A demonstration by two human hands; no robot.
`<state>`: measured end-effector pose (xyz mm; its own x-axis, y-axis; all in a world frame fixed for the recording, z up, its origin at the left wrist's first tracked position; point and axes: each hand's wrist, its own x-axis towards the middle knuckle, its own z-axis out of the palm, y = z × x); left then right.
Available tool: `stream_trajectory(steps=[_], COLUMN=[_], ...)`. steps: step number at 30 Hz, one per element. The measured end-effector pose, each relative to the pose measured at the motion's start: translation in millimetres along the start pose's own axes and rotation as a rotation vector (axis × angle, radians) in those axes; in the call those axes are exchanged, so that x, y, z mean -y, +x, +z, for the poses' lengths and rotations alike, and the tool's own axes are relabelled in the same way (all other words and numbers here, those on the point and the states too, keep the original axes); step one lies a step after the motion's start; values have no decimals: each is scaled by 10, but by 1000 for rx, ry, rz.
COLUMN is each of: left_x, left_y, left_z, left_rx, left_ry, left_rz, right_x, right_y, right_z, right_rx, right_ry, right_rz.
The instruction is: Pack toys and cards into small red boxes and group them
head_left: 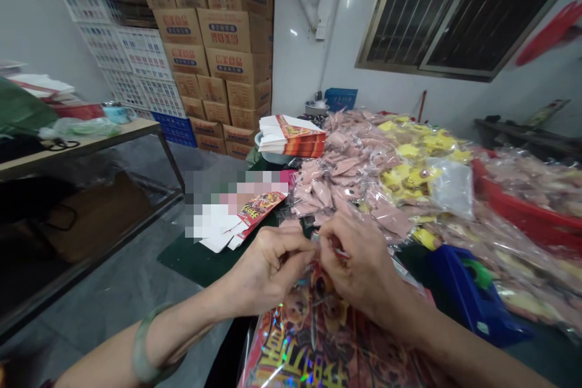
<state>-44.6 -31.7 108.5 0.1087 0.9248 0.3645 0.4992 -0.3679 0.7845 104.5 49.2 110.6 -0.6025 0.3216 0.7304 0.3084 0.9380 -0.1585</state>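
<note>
Down at the near end of the green table mat [191, 260], both hands are working close together: the left hand [268, 270], wearing a jade bangle [150, 345], and the right hand [359, 267] are pinching a small shiny strip [314, 241], too tiny to make out properly, just above a holographic printed foil bag [309, 339]. Pink plastic packets [345, 176] are heaping up just beyond, yellow packets [407, 173] are sitting farther right, a blue tape dispenser [473, 297] is lying near the right hand, and flat printed card boxes [291, 136] are stacking up far left of the packets.

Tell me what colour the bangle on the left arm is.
The bangle is pale green, in the head view.
</note>
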Motion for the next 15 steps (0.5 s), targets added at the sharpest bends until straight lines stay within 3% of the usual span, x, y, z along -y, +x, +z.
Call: stream_trajectory(steps=[3,6,12,15], left_x=[-3,12,17,12], left_y=[14,37,83,82], left_z=[-11,-3,47,55], left_rx=[-5,-9,9,20], left_ry=[-198,-307,-57,55], left_rz=[-162,-231,-76,-21], right_x=[-51,-12,51,44], right_y=[6,-15,-88,-106], right_z=[-36,-65,-45,-42], right_rx=[-88,-69,40,64], right_ry=[78,83,-132,-167], right_rz=[85,15,-159,-170])
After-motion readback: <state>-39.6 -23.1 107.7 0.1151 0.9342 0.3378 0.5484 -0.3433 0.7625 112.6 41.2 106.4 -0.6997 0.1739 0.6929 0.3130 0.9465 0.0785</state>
